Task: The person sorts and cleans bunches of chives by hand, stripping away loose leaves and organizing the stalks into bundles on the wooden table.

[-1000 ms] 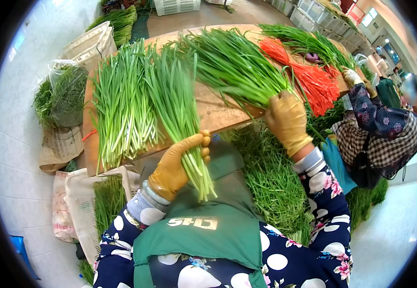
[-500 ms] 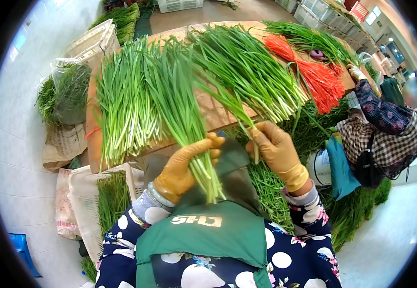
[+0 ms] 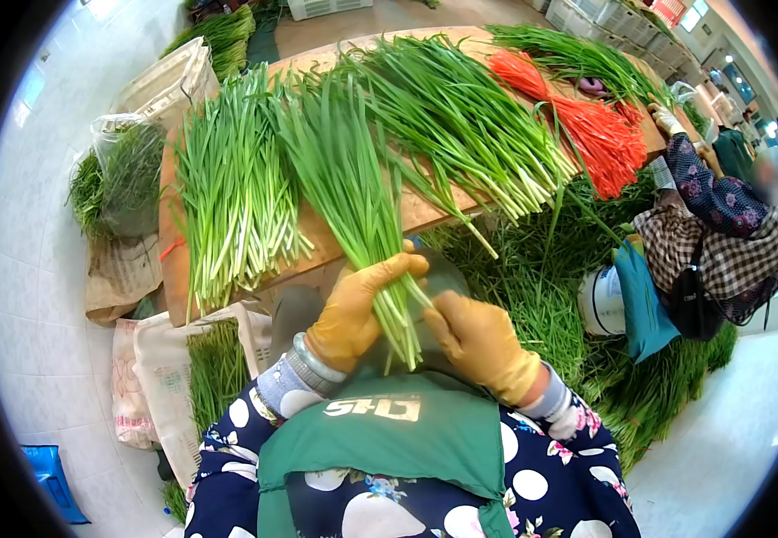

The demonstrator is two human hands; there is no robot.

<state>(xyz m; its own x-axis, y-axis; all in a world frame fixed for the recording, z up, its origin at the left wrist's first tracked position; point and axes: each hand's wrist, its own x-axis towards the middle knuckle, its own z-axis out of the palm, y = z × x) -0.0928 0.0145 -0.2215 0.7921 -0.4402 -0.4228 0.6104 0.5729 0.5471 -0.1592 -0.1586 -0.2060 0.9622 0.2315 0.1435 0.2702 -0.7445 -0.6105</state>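
Observation:
My left hand (image 3: 359, 309), in a yellow rubber glove, is wrapped round a bunch of garlic chives (image 3: 389, 309). The pale stem ends point down toward my apron, and the long leaves rest up on the wooden table. Close beside it, my right hand (image 3: 479, 341), gloved alike, is closed with thumb and finger pinching a stalk at the bunch's stem end. A few loose chives (image 3: 461, 222) hang over the table's near edge. One pile of chives (image 3: 241, 197) lies to the left, another pile (image 3: 470, 125) to the right.
The wooden table (image 3: 171, 255) curves in front of me. Red plastic ties (image 3: 595, 143) lie on its right part. A co-worker in a checked garment (image 3: 721, 251) stands at right. White crates (image 3: 160, 368) and heaps of greens (image 3: 532, 260) are around and below.
My right hand has let go of the few chives it held, which now lie at the table edge. It has moved down and left to the stems of the bunch in my left hand.

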